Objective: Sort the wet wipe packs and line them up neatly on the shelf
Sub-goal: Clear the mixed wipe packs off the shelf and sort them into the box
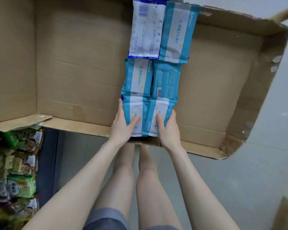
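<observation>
Cardboard box (73, 63) holds six wipe packs (166, 78), two columns. Your left hand (121, 125) grips the near-left pack (133, 107), right hand (170, 128) the near-right pack (161, 107). Snack bags (22, 163) at 8 o'clock.

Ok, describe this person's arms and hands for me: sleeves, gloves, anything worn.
Both arms are bare to the frame edge, no sleeves in view. The left hand and right hand wear no gloves; no watch, bracelet or ring shows. Grey-blue shorts are the only clothing visible.
</observation>
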Demonstrator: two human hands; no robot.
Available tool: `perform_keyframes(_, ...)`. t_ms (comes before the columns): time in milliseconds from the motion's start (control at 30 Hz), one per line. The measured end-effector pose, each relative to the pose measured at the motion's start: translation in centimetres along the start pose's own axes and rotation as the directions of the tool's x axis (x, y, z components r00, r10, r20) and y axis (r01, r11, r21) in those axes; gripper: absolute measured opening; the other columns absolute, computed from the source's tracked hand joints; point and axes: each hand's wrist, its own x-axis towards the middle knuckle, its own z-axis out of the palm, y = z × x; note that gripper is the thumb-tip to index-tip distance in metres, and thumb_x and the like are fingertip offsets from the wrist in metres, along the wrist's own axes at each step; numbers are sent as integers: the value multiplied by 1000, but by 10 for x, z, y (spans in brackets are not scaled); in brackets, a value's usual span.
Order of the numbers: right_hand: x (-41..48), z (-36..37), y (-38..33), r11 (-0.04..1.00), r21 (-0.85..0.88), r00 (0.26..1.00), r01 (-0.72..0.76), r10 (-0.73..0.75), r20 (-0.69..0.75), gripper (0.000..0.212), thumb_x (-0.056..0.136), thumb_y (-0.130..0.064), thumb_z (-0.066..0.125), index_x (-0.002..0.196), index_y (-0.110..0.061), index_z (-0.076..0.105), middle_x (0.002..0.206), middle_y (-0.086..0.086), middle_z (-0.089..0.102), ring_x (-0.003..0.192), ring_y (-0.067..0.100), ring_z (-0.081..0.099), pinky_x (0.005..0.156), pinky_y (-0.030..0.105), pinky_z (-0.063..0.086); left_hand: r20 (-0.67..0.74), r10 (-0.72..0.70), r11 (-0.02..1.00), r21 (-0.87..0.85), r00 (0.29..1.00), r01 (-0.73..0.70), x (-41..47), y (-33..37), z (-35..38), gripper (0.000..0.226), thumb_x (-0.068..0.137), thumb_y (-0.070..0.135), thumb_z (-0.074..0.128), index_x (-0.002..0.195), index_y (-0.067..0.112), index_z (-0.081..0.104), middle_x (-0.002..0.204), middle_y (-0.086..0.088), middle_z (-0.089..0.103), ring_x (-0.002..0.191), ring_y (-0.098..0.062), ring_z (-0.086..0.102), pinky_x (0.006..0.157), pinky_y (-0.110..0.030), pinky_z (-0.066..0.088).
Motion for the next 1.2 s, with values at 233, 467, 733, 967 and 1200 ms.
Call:
perform_keyframes(233, -14, -25, -21, 941, -338, 1000, 8, -4, 13, 41, 96, -38, 46, 126, -10, 45, 124, 10, 56, 112, 32, 53, 90, 43, 44, 30, 33, 978, 207, 999, -39, -19, 19, -29, 50, 94, 26, 55, 141, 17, 38, 136, -2, 52, 125, -22, 47, 100, -34, 40)
perform_keyframes(467, -93, -66, -87, 818, -456, 928, 352, -368, 57, 39, 97, -27, 49, 132, -10, 47, 135, 7, 48, 120, 26, 47, 95, 36, 38, -116, 286, 932, 264, 951, -248, -104, 71, -81, 27, 94, 22, 55, 118, 12, 58, 116, -5, 63, 104, -19, 58, 94, -34, 45)
perform_keyframes(733, -220, -84, -165, 627, -422, 714, 655, -696, 74, 32, 96, -27, 52, 125, -12, 55, 126, 2, 55, 114, 20, 50, 92, 29, 38, -361, 463, 885, 235, 809, -402, -264, 95, -147, 28, 94, 22, 56, 121, 14, 59, 111, 3, 60, 103, -9, 54, 86, -22, 38)
perform_keyframes(967, -293, -37, -188, 429, -409, 557, 805, -785, 272, 29, 96, -26, 54, 121, -11, 57, 124, 3, 56, 112, 21, 52, 90, 23, 35, -482, 355, 935, 172, 801, -310, -356, 19, -182, 30, 93, 32, 55, 121, 22, 58, 111, 10, 57, 108, -12, 52, 99, -40, 41)
perform_keyframes(1200, -352, 69, -216, 301, -367, 445, 880, -791, 419, 27, 95, -25, 55, 119, -13, 59, 120, 4, 57, 107, 25, 54, 88, 32, 42, -615, 231, 970, 82, 754, -230, -414, -70, -246, 29, 93, 32, 55, 121, 24, 57, 116, 13, 57, 108, -6, 52, 89, -22, 40)
